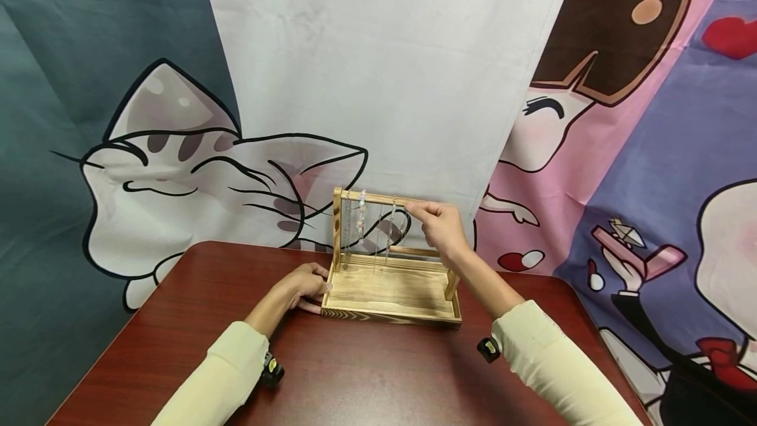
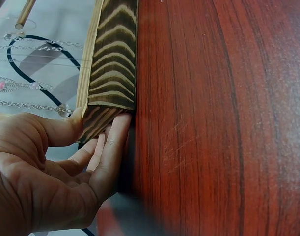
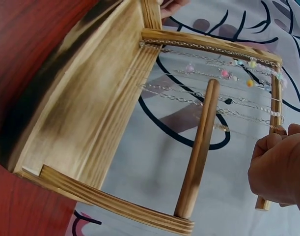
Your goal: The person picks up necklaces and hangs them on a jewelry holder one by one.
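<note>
A wooden jewelry stand [image 1: 384,288], with a tray base, stands on the table. Several necklaces [image 1: 361,215] hang from its top bar [image 1: 378,198], toward the left post [image 1: 337,229]. My left hand [image 1: 304,284] grips the tray's left end; in the left wrist view the thumb is on the rim and the fingers are at the side and underside. At the top bar my right hand [image 1: 436,222] pinches a fine necklace [image 3: 221,128], which hangs beneath the fingertips. The hand partly hides where its chain meets the bar.
A lower rod [image 3: 199,152] juts from the right post [image 3: 115,204]. Past the right hand, the top bar's end [image 3: 262,204] stands free. The stand is near the back edge of the reddish table [image 1: 378,373], before a printed cloth [image 1: 378,71].
</note>
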### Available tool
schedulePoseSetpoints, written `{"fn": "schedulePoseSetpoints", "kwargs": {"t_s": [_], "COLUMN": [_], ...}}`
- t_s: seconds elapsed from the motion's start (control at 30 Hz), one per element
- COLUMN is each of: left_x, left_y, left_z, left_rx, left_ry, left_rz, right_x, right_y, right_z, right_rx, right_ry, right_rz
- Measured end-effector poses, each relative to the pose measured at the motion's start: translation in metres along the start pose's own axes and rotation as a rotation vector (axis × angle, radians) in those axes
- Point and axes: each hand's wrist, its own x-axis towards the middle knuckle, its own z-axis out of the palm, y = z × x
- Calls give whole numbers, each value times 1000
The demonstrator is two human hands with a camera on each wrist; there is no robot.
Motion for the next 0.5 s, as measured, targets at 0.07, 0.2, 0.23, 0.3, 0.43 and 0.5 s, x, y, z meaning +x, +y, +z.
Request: {"fn": "schedulePoseSetpoints", "kwargs": {"t_s": [0.07, 0.2, 0.23, 0.3, 0.43, 0.5], "left_x": [1, 2, 2, 2, 2, 2], "left_y": [0, 0, 0, -1, -2, -2], "left_z": [1, 2, 2, 2, 0, -1], "left_rx": [0, -1, 0, 1, 0, -3], "left_ry": [-1, -4, -5, -6, -9, -11], "left_rz": [-1, -1, 0, -2, -5, -4], "right_x": [-1, -5, -6, -8, -13, -15], "right_y": [3, 8, 10, 13, 21, 24], "right_z": [0, -3, -4, -6, -8, -9], "right_rx": [-24, -71, -82, -92, -87, -71], "right_ry": [4, 9, 13, 12, 3, 0], "right_rz": [-6, -9, -9, -8, 23, 46]}}
